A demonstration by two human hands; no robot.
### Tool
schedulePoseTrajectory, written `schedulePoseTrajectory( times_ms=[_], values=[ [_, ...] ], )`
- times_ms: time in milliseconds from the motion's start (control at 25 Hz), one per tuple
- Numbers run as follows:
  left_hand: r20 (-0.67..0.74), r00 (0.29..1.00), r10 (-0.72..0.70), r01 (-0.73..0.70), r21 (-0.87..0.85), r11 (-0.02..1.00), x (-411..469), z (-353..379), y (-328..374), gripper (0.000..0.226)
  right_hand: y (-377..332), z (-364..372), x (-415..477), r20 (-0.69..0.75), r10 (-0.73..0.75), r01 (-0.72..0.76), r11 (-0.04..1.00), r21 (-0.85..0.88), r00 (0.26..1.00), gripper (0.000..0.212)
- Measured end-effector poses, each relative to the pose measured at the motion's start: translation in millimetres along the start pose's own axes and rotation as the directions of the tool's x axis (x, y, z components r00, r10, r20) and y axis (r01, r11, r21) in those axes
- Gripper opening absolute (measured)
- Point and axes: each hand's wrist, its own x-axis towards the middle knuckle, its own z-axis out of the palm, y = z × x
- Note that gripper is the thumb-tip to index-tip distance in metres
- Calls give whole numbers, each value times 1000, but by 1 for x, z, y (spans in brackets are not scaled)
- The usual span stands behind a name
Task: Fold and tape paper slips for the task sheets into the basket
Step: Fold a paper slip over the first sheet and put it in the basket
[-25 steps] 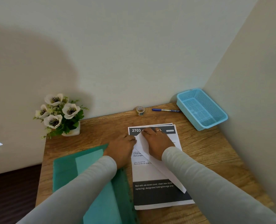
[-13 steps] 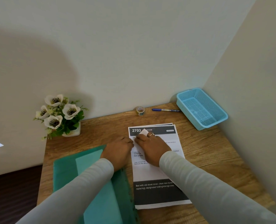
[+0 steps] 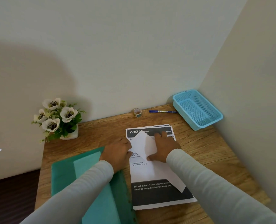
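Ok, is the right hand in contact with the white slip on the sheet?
Touching. The head view shows the right hand lying flat on the white slip, fingers across its right edge and thumb at its lower corner, with no gap.

Colours noted: basket (image 3: 209, 122) light blue, perforated mesh; folder (image 3: 66, 175) teal; slip (image 3: 143, 146) plain white; task sheet (image 3: 158, 191) white with black bands; pen (image 3: 161, 111) blue; table (image 3: 206, 151) brown wood grain.

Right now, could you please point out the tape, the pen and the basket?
tape (image 3: 137, 112): head view, top of the roll.
pen (image 3: 162, 111): head view, middle of the barrel.
basket (image 3: 197, 110): head view, bare mesh floor.
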Motion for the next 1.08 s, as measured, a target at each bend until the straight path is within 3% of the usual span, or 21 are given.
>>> schedulePoseTrajectory(
  times_ms=[160,320,400,560,680,760,920,1080],
  values=[
    [-3,1000,-22,22,-26,999,1,1,3,39,6,-2,-3,33,59,-60,998,28,998,107],
    [-7,995,-97,94,-160,983,2,-2,5,34,11,-4,-9,-64,0,10,989,148,998,50],
    [-63,983,-171,146,-285,947,4,-10,10,36,14,-8,-13,-131,-41,69,974,214,990,32],
    [-95,968,-234,162,-475,865,16,-38,12,66,16,-30,-18,-237,-191,244,944,222,953,28],
    [-48,971,-235,141,-679,720,22,-52,8,46,15,-38,-18,-301,-275,349,910,225,913,27],
    [-21,973,-229,155,-677,720,21,-53,3,29,15,-39,-17,-355,-285,380,896,231,890,25],
    [40,948,-315,256,-683,684,12,-37,-11,20,24,-29,-15,-398,-238,330,927,179,886,28],
    [61,932,-357,337,-504,795,4,-21,-21,12,40,-10,-13,-290,-128,192,960,204,948,36]
  ],
)
